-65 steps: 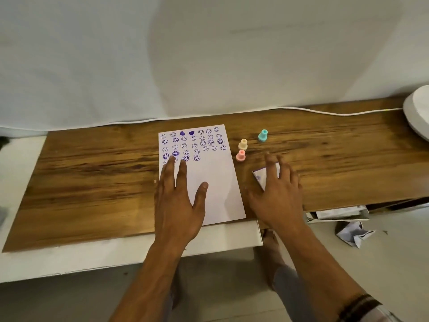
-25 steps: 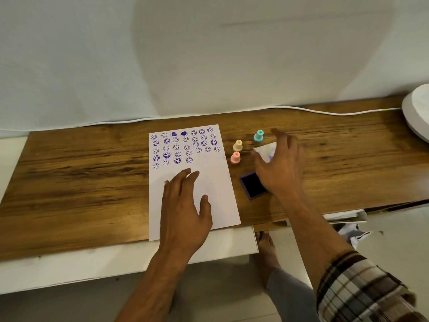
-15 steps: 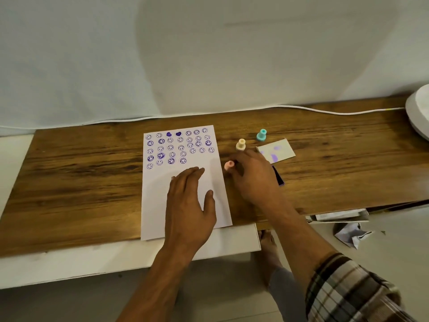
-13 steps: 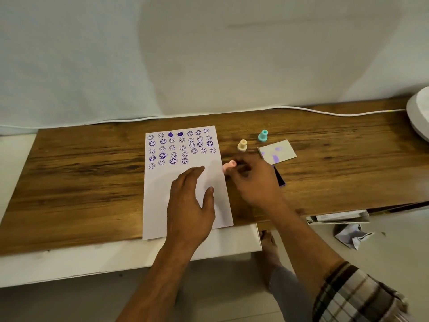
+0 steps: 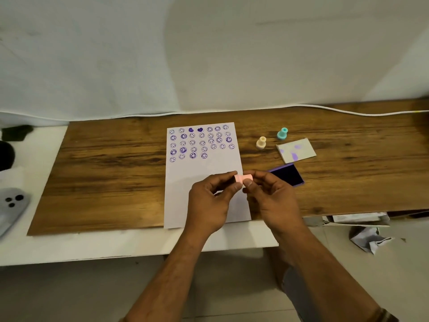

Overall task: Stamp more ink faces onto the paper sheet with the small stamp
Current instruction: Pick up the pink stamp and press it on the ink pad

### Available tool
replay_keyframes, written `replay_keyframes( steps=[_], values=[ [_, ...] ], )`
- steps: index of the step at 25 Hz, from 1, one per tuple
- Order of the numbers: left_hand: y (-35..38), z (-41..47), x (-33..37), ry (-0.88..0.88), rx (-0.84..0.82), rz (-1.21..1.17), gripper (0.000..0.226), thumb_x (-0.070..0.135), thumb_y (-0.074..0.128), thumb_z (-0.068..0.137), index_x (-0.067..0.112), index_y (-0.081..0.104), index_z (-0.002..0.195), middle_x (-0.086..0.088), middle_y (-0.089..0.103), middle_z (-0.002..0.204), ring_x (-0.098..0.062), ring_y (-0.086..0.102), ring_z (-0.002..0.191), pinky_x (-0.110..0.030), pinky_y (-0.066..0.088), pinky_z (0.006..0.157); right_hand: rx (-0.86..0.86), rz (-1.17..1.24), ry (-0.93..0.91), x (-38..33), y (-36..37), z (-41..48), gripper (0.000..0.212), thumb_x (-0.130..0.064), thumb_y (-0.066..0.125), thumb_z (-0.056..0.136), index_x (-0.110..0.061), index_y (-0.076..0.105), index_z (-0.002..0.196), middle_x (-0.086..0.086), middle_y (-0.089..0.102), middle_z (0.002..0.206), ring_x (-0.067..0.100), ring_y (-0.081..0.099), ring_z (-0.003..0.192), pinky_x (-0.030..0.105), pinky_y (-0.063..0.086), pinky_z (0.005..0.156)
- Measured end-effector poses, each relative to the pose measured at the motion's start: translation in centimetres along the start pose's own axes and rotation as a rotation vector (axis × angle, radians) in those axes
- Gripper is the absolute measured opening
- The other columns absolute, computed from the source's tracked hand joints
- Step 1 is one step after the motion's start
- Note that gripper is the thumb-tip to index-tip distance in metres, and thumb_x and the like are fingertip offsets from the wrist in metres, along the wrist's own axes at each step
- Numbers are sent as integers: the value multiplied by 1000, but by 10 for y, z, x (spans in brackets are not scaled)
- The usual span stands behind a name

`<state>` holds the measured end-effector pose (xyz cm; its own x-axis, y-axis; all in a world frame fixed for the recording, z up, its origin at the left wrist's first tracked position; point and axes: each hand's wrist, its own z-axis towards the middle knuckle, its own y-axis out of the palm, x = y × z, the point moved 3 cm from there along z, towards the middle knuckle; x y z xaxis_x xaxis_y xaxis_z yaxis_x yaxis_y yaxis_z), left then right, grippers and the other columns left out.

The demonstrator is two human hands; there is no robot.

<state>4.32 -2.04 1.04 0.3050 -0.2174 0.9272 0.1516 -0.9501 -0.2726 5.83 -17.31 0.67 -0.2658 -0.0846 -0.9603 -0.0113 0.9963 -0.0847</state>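
Faces fill the far part of the paper sheet (image 5: 204, 182), its near half blank, while left hand (image 5: 209, 203) and right hand (image 5: 271, 198) together pinch the pink stamp (image 5: 242, 178), not yet inked, I judge.

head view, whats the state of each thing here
pink stamp: held sideways between left hand and right hand
ink pad: open
lid: off, ink-smeared
paper sheet: partly stamped
cream stamp: upright
teal stamp: upright

We are finding no readable words, brands or numbers anywhere, and are seeing only purple smiley faces and two hearts stamped on the paper sheet (image 5: 204, 173).
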Motion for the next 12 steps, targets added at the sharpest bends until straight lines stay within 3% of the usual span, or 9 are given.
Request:
replay_keyframes(
  steps=[4,10,12],
  values=[
    [-4,6,-4,-69,-2,-139,34,26,78,84,23,76,118,2,77,121,-19,74,107,-45,56,102,-39,-44,-107,-4,1,5,25,-18,72,92,-36,73,109,-21,77,100,0,70,99,11,55,79],
    [-7,6,-7,-260,-49,-524,22,14,72,90,10,78,111,-10,80,111,-29,76,103,-43,60,96,27,-126,-275,-18,-10,4,30,-16,72,92,-38,68,113,-34,70,105,-7,64,107,8,51,86],
    [-13,10,-13,-209,10,-354,27,15,74,89,14,77,116,-3,79,115,-23,75,105,-43,58,100,134,-271,-315,-20,-32,12,31,-21,72,93,-36,68,120,-25,67,115,-2,62,110,10,52,86]
  ],
)
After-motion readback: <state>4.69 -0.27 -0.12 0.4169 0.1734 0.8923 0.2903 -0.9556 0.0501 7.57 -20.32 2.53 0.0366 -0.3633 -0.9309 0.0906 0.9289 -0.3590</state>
